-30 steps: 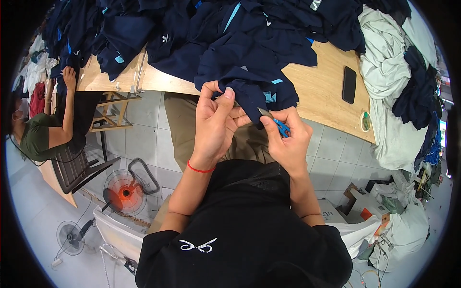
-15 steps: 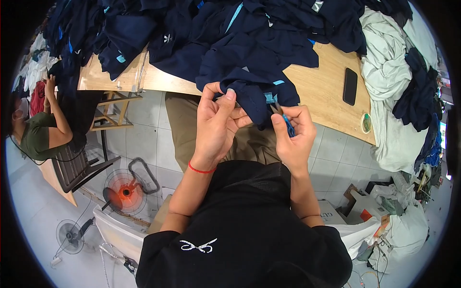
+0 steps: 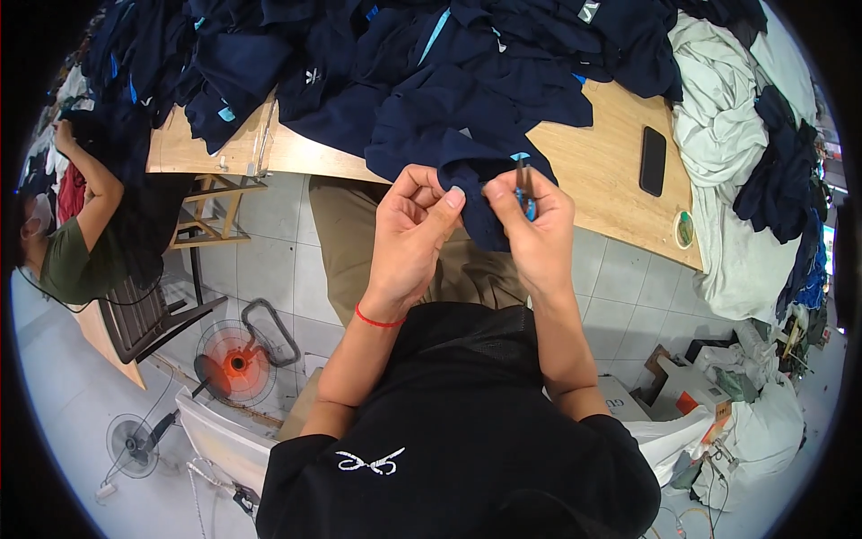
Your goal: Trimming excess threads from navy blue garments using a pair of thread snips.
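Note:
A navy garment [image 3: 440,121] hangs over the table's near edge toward me. My left hand [image 3: 409,238] is closed, pinching a fold of it between thumb and fingers. Small blue-handled thread snips [image 3: 530,209] sit inside my right hand [image 3: 541,238], their dark blades pointing away from me. The thumb and fingertips of that hand also press at the cloth, close beside my left fingertips. A light blue patch [image 3: 520,156] shows on the garment just past the blades. Exactly what the right fingertips pinch is hidden.
Navy garments [image 3: 332,54] are heaped along the far side of the wooden table [image 3: 620,171]. A black phone [image 3: 653,162] lies at the right, near pale cloth [image 3: 718,90]. On the left a person [image 3: 76,225] works by a chair [image 3: 148,305]. Fans [image 3: 235,361] stand on the floor.
My right hand has moved left and up, close to my left hand, turning the snips' blades away from the cloth. The light blue piece on the held fold is now out of sight.

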Demonstrator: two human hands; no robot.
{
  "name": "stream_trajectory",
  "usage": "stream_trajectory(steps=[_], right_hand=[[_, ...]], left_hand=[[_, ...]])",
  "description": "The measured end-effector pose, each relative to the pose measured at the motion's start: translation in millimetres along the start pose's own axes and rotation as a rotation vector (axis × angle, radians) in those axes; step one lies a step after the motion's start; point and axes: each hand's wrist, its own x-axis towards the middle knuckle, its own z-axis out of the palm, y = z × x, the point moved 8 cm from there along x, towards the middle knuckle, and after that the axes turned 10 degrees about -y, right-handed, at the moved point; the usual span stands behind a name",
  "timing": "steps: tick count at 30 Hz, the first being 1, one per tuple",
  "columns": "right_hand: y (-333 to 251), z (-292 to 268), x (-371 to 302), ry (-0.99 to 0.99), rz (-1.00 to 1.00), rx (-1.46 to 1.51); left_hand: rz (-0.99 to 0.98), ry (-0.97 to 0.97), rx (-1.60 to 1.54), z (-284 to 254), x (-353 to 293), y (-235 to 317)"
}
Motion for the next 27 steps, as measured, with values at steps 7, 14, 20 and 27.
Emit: stream_trajectory(steps=[7,14,20,27], right_hand=[[-8.6,-10.8,-4.3,-0.009,-0.099,-0.078],[61.9,-81.7,-10.7,0.221,0.169,0.235],[69.9,-106.2,-25.1,0.299,0.153,-0.200],[95.4,-68.5,-19.2,0.147,0.157,-0.391]], left_hand=[[-0.043,0.049,-0.044,-12.1,3.0,-9.2],[0.052,0.154,-0.016,-16.5,-1.5,3.2],[0.008,0.190,0.211,-66.2,-8.6,20.5],[-0.049,0.224,0.215,-73.5,-15.0,4.9]])
